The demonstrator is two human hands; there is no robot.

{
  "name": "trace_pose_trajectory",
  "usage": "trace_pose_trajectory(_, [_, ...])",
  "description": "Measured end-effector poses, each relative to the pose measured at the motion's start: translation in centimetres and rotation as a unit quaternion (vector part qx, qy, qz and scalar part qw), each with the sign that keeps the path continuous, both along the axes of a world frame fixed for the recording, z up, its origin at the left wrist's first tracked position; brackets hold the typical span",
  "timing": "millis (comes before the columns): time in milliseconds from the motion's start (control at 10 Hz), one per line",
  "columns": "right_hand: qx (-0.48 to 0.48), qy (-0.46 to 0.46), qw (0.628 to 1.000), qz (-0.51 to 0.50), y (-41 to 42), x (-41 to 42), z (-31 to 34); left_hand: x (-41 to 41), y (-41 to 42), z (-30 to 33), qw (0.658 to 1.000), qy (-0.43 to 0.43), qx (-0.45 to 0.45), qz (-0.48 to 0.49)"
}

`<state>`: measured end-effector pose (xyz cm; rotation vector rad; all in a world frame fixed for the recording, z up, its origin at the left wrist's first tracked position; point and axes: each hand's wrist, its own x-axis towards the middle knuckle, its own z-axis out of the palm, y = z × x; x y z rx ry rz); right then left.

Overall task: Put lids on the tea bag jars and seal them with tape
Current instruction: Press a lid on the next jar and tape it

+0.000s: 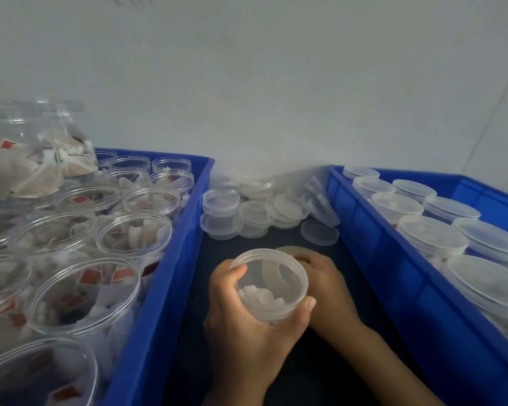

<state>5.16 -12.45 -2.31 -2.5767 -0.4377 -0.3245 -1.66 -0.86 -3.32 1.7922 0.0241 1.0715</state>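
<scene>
surface: dark tabletop between two blue crates
wall: plain pale wall behind
jar: lidded, over the tabletop, left hand curled round it
right hand: against the jar's far side, grip unclear
spare lids: heaped by the wall

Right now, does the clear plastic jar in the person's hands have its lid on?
Lid on: a translucent lid covers the clear plastic jar, gripped by the left hand.
</scene>
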Motion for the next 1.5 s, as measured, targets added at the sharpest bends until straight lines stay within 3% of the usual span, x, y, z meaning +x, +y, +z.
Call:
trace_pose_trajectory(100, [0.354, 0.016, 0.935, -0.038, 0.4, -3.5, 2.2, -0.1, 0.3, -0.2, 1.000, 0.011, 0.002, -0.010])
trace_pose_trajectory(200, [0.500, -0.074, 0.858, -0.089, 1.7, -8.0, 2.2, -0.2, 0.3, -0.1, 0.998, 0.039, -0.047, -0.032])
trace_pose_trajectory(400, [0.540, -0.032, 0.841, -0.021, 4.7, -12.0, 0.0, -0.2, -0.4, 0.1, 0.998, 0.048, -0.034, -0.010])
trace_pose_trajectory(700, [0.494, 0.117, 0.861, 0.013, 3.0, -8.7, 2.2, 0.0, 0.3, 0.0, 0.997, 0.070, -0.022, 0.001])
trace_pose_trajectory(900, [0.515, 0.182, 0.833, 0.085, 1.7, -10.4, 3.7, -1.7, -0.3, 2.0, 0.993, 0.099, -0.056, -0.040])
trace_pose_trajectory(1100, [0.492, 0.123, 0.854, 0.112, -0.6, -13.9, 5.4, -5.3, -2.9, 5.1, 0.994, 0.083, -0.018, -0.073])
trace_pose_trajectory(1200, [0.431, 0.063, 0.895, 0.091, -1.6, -15.3, 7.2, -6.5, -4.0, 6.6, 0.989, 0.095, 0.004, -0.116])
trace_pose_trajectory(1300, [0.393, 0.015, 0.918, 0.053, -3.5, -16.3, 8.6, -6.9, -5.3, 7.3, 0.986, 0.088, 0.098, -0.106])
trace_pose_trajectory(1400, [0.386, -0.040, 0.921, 0.035, -5.8, -17.3, 9.8, -8.0, -7.6, 9.1, 0.980, 0.097, 0.125, -0.119])
trace_pose_trajectory(1500, [0.385, -0.093, 0.918, 0.022, -8.4, -18.3, 10.8, -8.9, -10.1, 11.3, 0.978, 0.065, 0.089, -0.177])
